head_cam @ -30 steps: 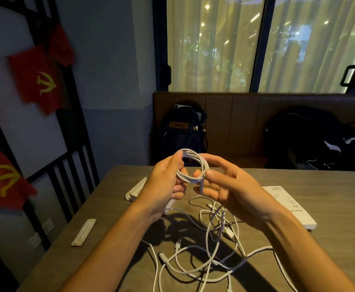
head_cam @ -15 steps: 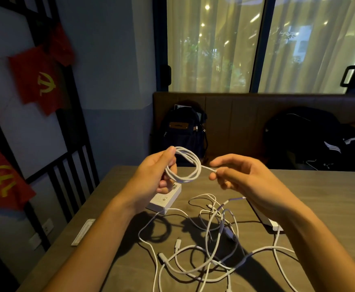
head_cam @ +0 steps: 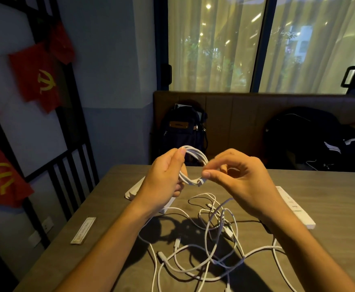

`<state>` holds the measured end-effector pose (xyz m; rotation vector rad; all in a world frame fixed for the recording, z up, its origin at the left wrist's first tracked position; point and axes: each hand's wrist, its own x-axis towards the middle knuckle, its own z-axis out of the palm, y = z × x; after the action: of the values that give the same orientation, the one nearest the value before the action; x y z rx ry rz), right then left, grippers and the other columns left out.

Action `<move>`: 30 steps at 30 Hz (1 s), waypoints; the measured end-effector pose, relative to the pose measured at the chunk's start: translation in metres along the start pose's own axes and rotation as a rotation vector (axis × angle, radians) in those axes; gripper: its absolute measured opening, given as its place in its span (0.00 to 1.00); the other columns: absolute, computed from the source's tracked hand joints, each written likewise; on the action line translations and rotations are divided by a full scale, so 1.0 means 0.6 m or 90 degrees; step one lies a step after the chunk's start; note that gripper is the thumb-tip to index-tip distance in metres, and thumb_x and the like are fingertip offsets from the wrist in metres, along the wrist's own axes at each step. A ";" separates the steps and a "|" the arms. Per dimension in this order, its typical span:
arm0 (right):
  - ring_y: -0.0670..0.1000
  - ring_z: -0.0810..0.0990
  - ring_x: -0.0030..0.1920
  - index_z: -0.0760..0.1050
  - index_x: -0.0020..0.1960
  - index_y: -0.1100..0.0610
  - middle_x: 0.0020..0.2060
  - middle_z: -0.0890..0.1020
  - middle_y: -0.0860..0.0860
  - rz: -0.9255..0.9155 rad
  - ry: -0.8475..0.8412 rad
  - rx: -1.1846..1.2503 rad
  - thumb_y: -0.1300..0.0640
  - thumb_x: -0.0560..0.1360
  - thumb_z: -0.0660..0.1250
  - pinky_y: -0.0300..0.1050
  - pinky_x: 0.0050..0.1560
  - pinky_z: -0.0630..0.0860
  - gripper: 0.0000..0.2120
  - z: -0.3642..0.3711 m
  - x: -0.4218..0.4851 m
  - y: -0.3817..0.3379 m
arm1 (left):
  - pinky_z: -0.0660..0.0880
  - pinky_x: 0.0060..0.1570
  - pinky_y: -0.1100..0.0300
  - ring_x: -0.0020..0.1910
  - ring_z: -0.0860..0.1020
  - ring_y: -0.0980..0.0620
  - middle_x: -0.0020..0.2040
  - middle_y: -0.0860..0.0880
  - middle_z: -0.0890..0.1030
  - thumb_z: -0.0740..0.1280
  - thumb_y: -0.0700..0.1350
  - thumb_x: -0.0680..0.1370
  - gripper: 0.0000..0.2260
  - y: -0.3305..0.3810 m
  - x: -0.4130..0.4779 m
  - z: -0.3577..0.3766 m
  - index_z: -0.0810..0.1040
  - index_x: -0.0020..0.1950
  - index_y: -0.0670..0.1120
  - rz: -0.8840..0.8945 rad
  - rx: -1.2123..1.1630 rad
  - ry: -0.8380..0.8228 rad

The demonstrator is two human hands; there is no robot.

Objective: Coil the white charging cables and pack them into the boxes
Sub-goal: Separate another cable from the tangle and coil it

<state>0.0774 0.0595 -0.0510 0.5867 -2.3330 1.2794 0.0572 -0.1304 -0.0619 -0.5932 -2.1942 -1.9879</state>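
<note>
A small coil of white charging cable (head_cam: 195,161) is held up above the table. My left hand (head_cam: 164,182) grips the coil's left side between thumb and fingers. Thumb and forefinger of my right hand (head_cam: 235,178) pinch the cable's plug end at the coil's lower right. Below them a tangle of loose white cables (head_cam: 210,245) lies on the table. A white box (head_cam: 294,207) lies flat behind my right wrist. Another white box (head_cam: 169,204) peeks out under my left hand, mostly hidden.
The grey wooden table (head_cam: 330,239) also carries a white folded piece (head_cam: 133,191) at the far left and a narrow paper strip (head_cam: 83,229) near the left edge. A bench behind holds a dark backpack (head_cam: 182,131) and dark clothing (head_cam: 311,140).
My right hand has come back in to the coil, bringing the cable's free end against its lower right side. The left hand keeps its hold on the coil.
</note>
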 end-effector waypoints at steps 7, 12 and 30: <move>0.48 0.86 0.49 0.72 0.59 0.51 0.47 0.85 0.49 0.089 0.017 0.207 0.48 0.75 0.69 0.45 0.46 0.84 0.16 0.037 -0.004 0.008 | 0.61 0.23 0.65 0.24 0.65 0.57 0.29 0.51 0.68 0.54 0.53 0.86 0.16 0.007 -0.006 0.011 0.72 0.44 0.48 -0.003 -0.034 -0.008; 0.52 0.87 0.45 0.74 0.63 0.51 0.45 0.87 0.51 0.201 0.007 0.355 0.57 0.76 0.72 0.40 0.41 0.81 0.17 0.040 -0.002 0.001 | 0.62 0.25 0.63 0.25 0.66 0.58 0.27 0.55 0.69 0.55 0.55 0.86 0.19 0.010 -0.008 0.013 0.76 0.37 0.64 0.010 0.020 -0.036; 0.46 0.76 0.36 0.80 0.54 0.53 0.36 0.83 0.47 0.310 -0.122 0.261 0.47 0.79 0.67 0.39 0.37 0.75 0.11 0.025 -0.001 -0.001 | 0.65 0.27 0.69 0.24 0.69 0.61 0.23 0.59 0.70 0.60 0.55 0.84 0.16 -0.009 0.004 0.001 0.84 0.47 0.49 0.019 0.180 0.070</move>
<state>0.0757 0.0465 -0.0582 0.2680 -2.4724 2.0333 0.0530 -0.1297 -0.0660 -0.4624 -2.3242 -1.6130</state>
